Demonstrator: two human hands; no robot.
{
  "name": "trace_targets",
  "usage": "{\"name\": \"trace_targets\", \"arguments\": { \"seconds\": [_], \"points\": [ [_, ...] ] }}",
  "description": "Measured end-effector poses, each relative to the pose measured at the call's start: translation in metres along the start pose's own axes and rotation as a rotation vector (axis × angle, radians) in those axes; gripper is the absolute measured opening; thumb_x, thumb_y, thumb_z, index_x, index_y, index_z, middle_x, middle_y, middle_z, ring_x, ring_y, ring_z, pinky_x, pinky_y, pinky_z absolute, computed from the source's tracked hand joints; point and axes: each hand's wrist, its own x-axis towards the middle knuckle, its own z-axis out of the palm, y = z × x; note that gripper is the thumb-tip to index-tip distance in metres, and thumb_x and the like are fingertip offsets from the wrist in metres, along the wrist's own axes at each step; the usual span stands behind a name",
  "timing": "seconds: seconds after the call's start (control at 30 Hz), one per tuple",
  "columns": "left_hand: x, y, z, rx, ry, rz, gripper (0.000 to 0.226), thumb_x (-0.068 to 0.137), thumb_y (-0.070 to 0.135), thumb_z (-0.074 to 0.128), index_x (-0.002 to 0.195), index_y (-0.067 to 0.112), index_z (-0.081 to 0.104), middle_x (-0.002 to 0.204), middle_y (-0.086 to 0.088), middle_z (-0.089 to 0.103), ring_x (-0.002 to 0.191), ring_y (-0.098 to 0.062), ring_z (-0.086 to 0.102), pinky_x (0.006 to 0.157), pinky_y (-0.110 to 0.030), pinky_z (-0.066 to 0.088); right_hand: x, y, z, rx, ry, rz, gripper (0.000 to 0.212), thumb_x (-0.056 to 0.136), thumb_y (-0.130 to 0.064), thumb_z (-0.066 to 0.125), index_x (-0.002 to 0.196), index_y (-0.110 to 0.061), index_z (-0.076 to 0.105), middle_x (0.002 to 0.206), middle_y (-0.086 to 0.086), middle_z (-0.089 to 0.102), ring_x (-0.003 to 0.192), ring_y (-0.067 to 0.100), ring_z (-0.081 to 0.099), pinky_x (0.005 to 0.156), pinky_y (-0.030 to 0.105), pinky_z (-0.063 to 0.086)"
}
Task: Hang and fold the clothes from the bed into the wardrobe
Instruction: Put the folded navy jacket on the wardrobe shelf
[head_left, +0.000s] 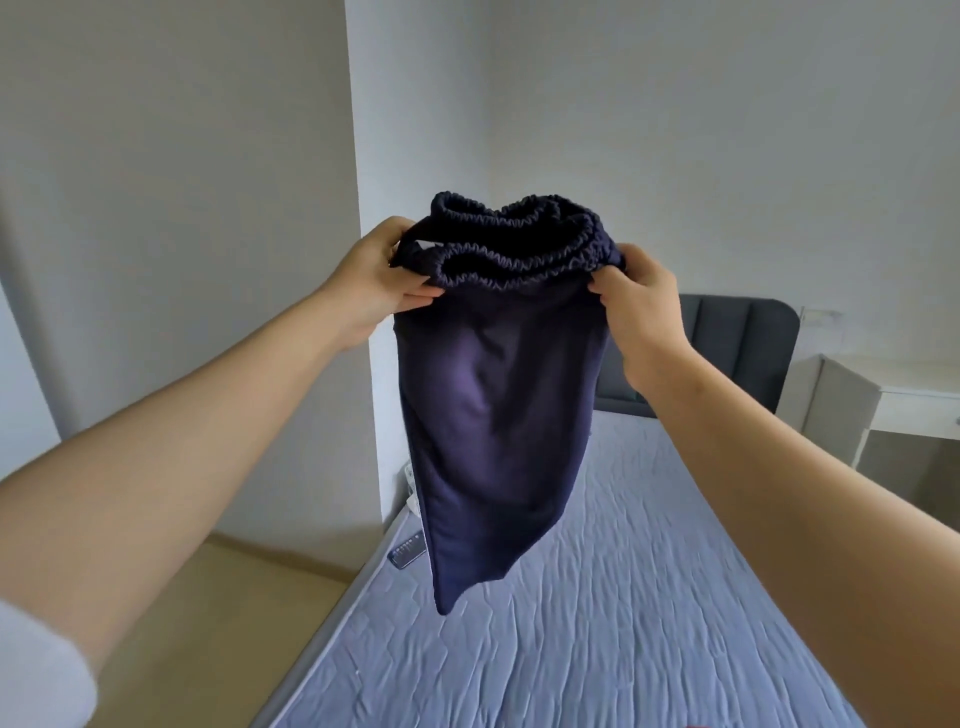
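Fingers (413, 300) on waistband (514, 270) of navy garment (493, 415)

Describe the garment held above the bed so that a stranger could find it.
Look at the bed with the pale blue quilting. Above it the left hand and the right hand grip a dark navy garment that hangs down to a point. Its gathered elastic waistband sets it apart from that flat quilting.

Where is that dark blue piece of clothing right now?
The dark blue garment hangs mid-frame in the head view, above the bed, its waistband gripped by the left hand on the left and the right hand on the right.
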Motion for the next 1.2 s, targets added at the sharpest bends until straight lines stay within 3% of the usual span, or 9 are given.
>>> {"name": "trace_targets", "arguments": {
  "seconds": [0.2, 0.3, 0.4, 0.5, 0.57, 0.67, 0.83, 1.0, 1.2],
  "points": [
    [-0.073, -0.031, 0.015, 0.102, -0.004, -0.121, 0.023, 0.092, 0.004, 0.052, 0.090, 0.027, 0.049, 0.081, 0.001, 0.056, 0.056, -0.002, 0.063, 0.067, -0.022, 0.057, -0.065, 0.030, -0.018, 0.046, -0.055, 0.107, 0.028, 0.085, -0.003, 0.049, 0.069, -0.024, 0.059, 0.053, -0.016, 0.046, 0.053, 0.000, 0.039, 0.053, 0.014, 0.032],
    [-0.111, -0.060, 0.028, 0.192, 0.004, -0.188, 0.022, 0.089, 0.006, 0.057, 0.086, 0.027, 0.052, 0.075, 0.003, 0.052, 0.052, 0.000, 0.052, 0.052, -0.015, 0.045, -0.100, 0.062, -0.026, 0.055, -0.064, 0.214, 0.024, 0.086, -0.005, 0.052, 0.068, -0.020, 0.058, 0.062, -0.007, 0.047, 0.059, 0.004, 0.039, 0.055, 0.018, 0.032],
    [-0.145, -0.093, 0.042, 0.204, -0.031, -0.296, 0.018, 0.085, 0.006, 0.064, 0.085, 0.024, 0.058, 0.081, 0.006, 0.060, 0.070, -0.002, 0.054, 0.059, -0.006, 0.042, -0.132, 0.099, -0.033, 0.018, -0.059, 0.346, 0.020, 0.081, -0.002, 0.053, 0.064, -0.011, 0.055, 0.067, 0.003, 0.045, 0.065, 0.013, 0.039, 0.061, 0.028, 0.031],
    [-0.175, -0.121, 0.057, 0.128, -0.080, -0.437, 0.020, 0.083, 0.002, 0.066, 0.082, 0.022, 0.062, 0.080, 0.009, 0.064, 0.065, 0.006, 0.058, 0.059, -0.001, 0.043, -0.163, 0.135, -0.042, -0.014, -0.096, 0.482, 0.022, 0.078, 0.001, 0.051, 0.059, -0.010, 0.049, 0.059, 0.000, 0.042, 0.063, 0.014, 0.036, 0.058, 0.026, 0.029],
    [-0.195, -0.142, 0.066, 0.092, -0.113, -0.533, 0.023, 0.082, 0.001, 0.067, 0.083, 0.024, 0.064, 0.081, 0.011, 0.065, 0.065, 0.009, 0.060, 0.064, -0.004, 0.046, -0.182, 0.157, -0.049, -0.008, -0.131, 0.560, 0.031, 0.079, 0.004, 0.049, 0.054, -0.013, 0.043, 0.053, -0.004, 0.037, 0.055, 0.012, 0.032, 0.049, 0.023, 0.028],
    [-0.226, -0.179, 0.079, 0.051, -0.162, -0.680, 0.023, 0.083, 0.002, 0.065, 0.089, 0.025, 0.064, 0.090, 0.007, 0.067, 0.082, -0.004, 0.063, 0.081, -0.017, 0.049, -0.211, 0.190, -0.055, 0.014, -0.195, 0.679, 0.031, 0.081, 0.008, 0.045, 0.058, -0.012, 0.039, 0.058, 0.001, 0.032, 0.048, 0.007, 0.030, 0.040, 0.015, 0.025],
    [-0.280, -0.234, 0.105, 0.046, -0.138, -0.897, 0.019, 0.086, 0.003, 0.061, 0.086, 0.022, 0.060, 0.086, 0.006, 0.065, 0.078, -0.006, 0.059, 0.061, -0.009, 0.045, -0.269, 0.258, -0.063, -0.028, -0.244, 0.903, 0.030, 0.080, 0.010, 0.047, 0.059, -0.011, 0.045, 0.062, 0.002, 0.035, 0.062, 0.012, 0.030, 0.053, 0.028, 0.025],
    [-0.316, -0.289, 0.122, 0.070, -0.094, -1.040, 0.020, 0.086, 0.007, 0.062, 0.088, 0.027, 0.059, 0.088, 0.009, 0.064, 0.079, -0.004, 0.058, 0.068, -0.015, 0.045, -0.310, 0.314, -0.061, -0.084, -0.284, 1.039, 0.036, 0.081, 0.010, 0.050, 0.055, -0.014, 0.041, 0.060, 0.000, 0.032, 0.062, 0.013, 0.027, 0.055, 0.031, 0.022],
    [-0.332, -0.369, 0.130, 0.085, -0.077, -1.128, 0.022, 0.086, 0.007, 0.062, 0.093, 0.028, 0.060, 0.092, 0.008, 0.065, 0.087, -0.009, 0.059, 0.077, -0.017, 0.045, -0.338, 0.402, -0.040, -0.186, -0.350, 1.137, 0.025, 0.083, 0.001, 0.053, 0.060, -0.010, 0.051, 0.062, 0.003, 0.040, 0.069, 0.015, 0.036, 0.063, 0.031, 0.029]
  ]
}}
